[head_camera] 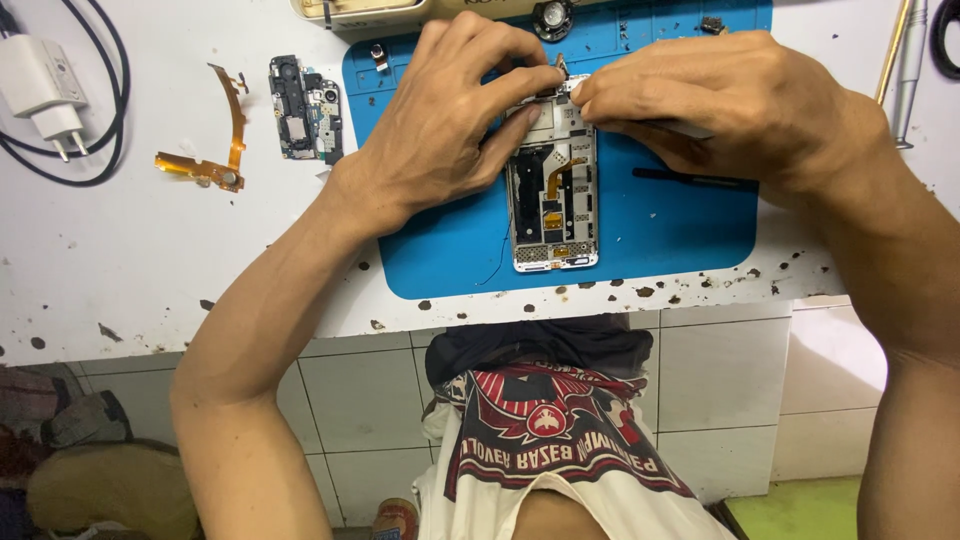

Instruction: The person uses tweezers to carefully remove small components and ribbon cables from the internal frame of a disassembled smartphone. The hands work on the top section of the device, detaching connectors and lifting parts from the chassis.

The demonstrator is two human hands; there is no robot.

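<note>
An opened white phone [553, 210] lies face down on a blue work mat [660, 225], its inner boards and an orange flex cable showing. My left hand [450, 110] rests over the phone's upper left, thumb and forefinger pinching a small metal part [561, 66] at the top edge. My right hand [720, 100] comes in from the right with its fingertips pressed on the phone's top right corner. What lies under the right palm is hidden.
On the white, spotted table [150, 250] lie a circuit board [305, 108], an orange flex cable [215, 140] and a white charger [42, 85] with black cord. A gold phone cover [370, 10] sits at the top. Metal tools [905, 60] lie at right. A black strip [695, 178] rests on the mat.
</note>
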